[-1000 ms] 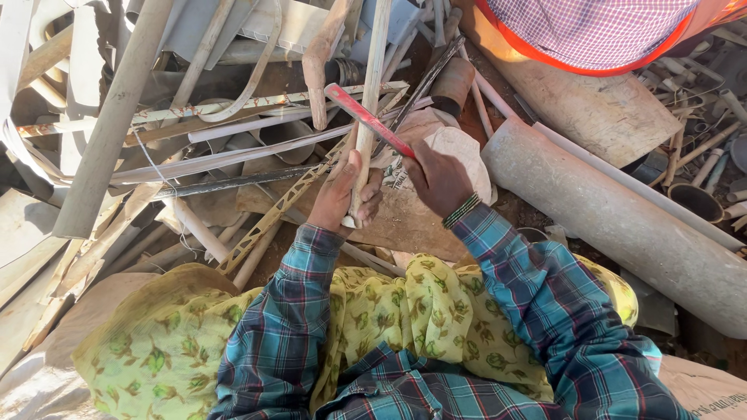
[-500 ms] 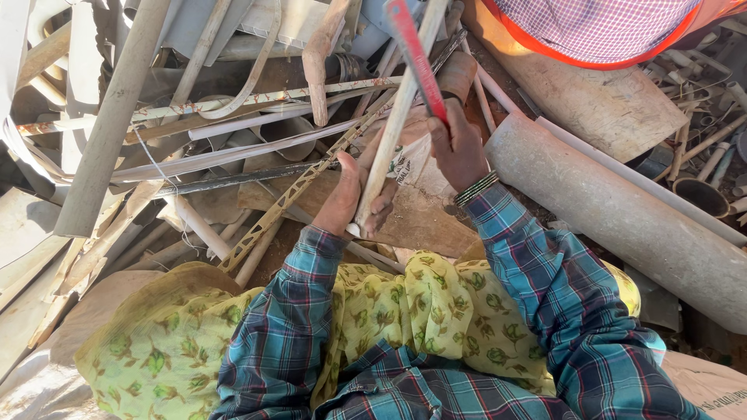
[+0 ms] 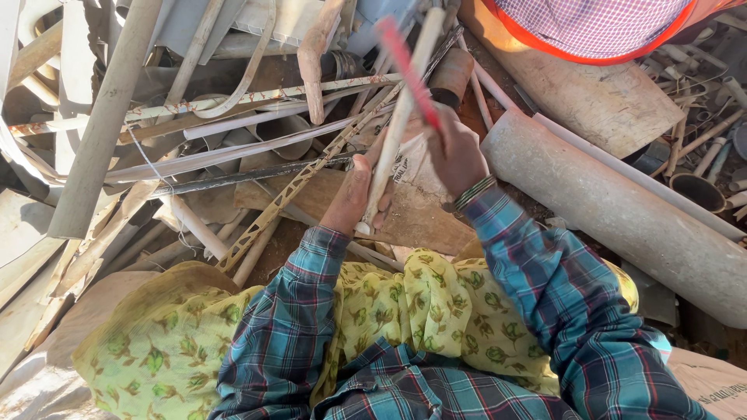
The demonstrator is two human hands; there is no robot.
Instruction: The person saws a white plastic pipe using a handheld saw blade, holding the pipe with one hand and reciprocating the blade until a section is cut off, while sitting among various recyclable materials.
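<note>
My left hand (image 3: 352, 194) grips the lower end of a thin pale pipe (image 3: 401, 117) that slants up and to the right over a scrap pile. My right hand (image 3: 451, 155), with bangles at the wrist, holds a red stick-like tool (image 3: 408, 70) raised and blurred beside the pipe. Both arms wear blue plaid sleeves, and a yellow-green leaf-print cloth (image 3: 202, 342) lies over my lap below them.
A heap of pale pipes, strips and slats (image 3: 194, 132) fills the left and middle. A thick grey pipe (image 3: 615, 210) lies diagonally at right beside a flat wooden board (image 3: 591, 93). An orange-rimmed basket with checked cloth (image 3: 591, 27) sits top right.
My right hand has swung the red tool from lying across the pipe up to a raised position near the top. The left hand keeps hold of the pipe, which now stands steeper.
</note>
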